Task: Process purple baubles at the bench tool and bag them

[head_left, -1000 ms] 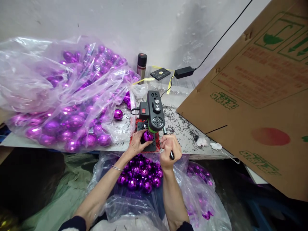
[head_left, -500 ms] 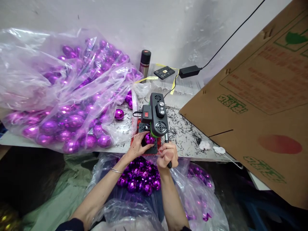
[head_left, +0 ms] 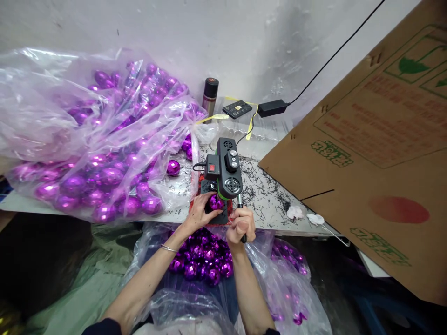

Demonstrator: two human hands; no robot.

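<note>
My left hand (head_left: 200, 212) grips a shiny purple faceted ball (head_left: 217, 202) between thumb and fingers. That ball sits under the head of a small black press machine (head_left: 229, 168), which has round vents, knobs and a red switch. My right hand (head_left: 241, 224) is closed around the black lever handle (head_left: 243, 238) at the machine's right side. Below the table edge, on my lap, a clear plastic bag holds many more purple balls (head_left: 206, 256). The underside of the gripped ball and its contact with the machine are hidden.
A large clear bag (head_left: 45, 107) of purple balls covers the table's left side, with one loose ball (head_left: 173, 167) beside it. A bottle (head_left: 210, 95), a phone (head_left: 237, 109) and a power adapter (head_left: 273, 108) lie behind. A cardboard box (head_left: 349, 186) leans in from the right. Black bits litter the tabletop.
The camera view has shifted slightly. Both hands keep the same hold on the ball and the lever, with no clear movement otherwise.
</note>
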